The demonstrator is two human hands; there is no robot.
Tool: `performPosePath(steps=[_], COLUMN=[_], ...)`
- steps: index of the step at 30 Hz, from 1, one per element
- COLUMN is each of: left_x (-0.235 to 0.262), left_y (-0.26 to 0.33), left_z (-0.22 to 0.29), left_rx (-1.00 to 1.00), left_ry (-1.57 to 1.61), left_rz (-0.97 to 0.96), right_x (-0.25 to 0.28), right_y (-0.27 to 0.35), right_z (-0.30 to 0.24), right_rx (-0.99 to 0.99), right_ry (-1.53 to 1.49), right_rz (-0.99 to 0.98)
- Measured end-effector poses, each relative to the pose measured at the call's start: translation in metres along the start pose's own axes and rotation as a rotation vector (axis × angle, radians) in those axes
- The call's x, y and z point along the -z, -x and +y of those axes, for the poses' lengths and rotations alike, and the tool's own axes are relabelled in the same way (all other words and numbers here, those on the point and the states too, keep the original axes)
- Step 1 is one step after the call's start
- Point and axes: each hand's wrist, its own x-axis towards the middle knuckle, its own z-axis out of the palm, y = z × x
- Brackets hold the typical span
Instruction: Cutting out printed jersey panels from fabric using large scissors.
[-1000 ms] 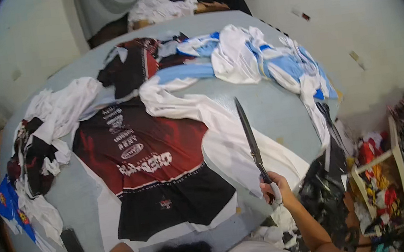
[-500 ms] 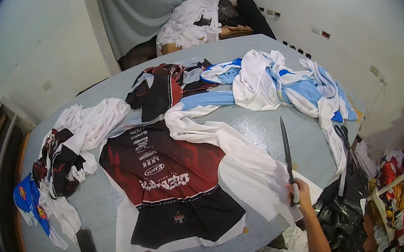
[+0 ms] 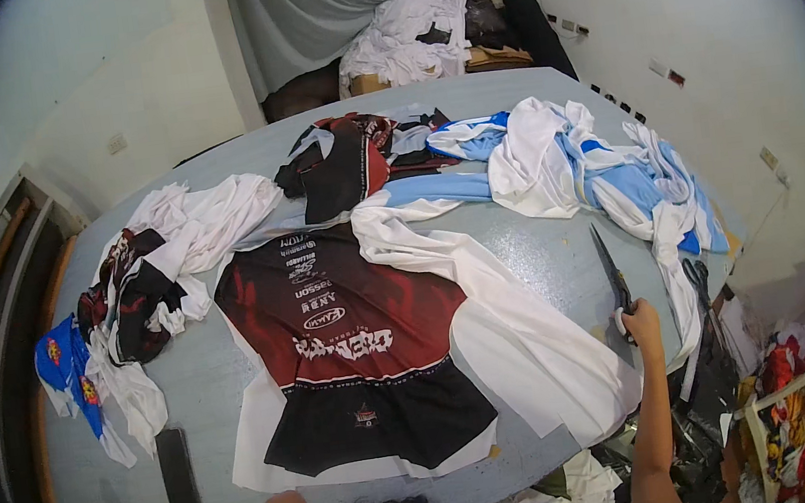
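Fingers (image 3: 644, 316) round scissors (image 3: 609, 264), bare tabletop (image 3: 543, 249) — cloth (image 3: 544, 340) edge near

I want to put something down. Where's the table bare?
Bare table shows between the white cloth and the shears in the right hand, and, narrower, between the black phone and white sheet under the jersey panel. Crowded: far middle, where dark fabric meets blue and white fabric.

White lettering (image 3: 344, 345), an oval badge (image 3: 324, 318) and a small emblem (image 3: 365, 415) stand on the red-and-black fabric panel (image 3: 395, 393).
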Motion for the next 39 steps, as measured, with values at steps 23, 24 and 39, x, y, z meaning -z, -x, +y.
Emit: performPosePath(steps=[23, 24, 39], left_x=[-0.017, -0.021, 0.058], left_y=[-0.221, -0.226, -0.009], left_z=[-0.012, -0.035, 0.019], left_rx=[-0.498, -0.4, 0.034], left_ry=[-0.128, -0.477, -1.04], left_rz=[0.003, -0.095, -0.921], right_x=[-0.125, -0.125, -0.12], right_y=[-0.106, -0.106, 0.049], right_z=[-0.151, -0.146, -0.233], right_rx=[0.199, 0.28, 1.173], right_ry=[-0.769, -0.791, -0.13], right_rz=[-0.248, -0.272, -0.245])
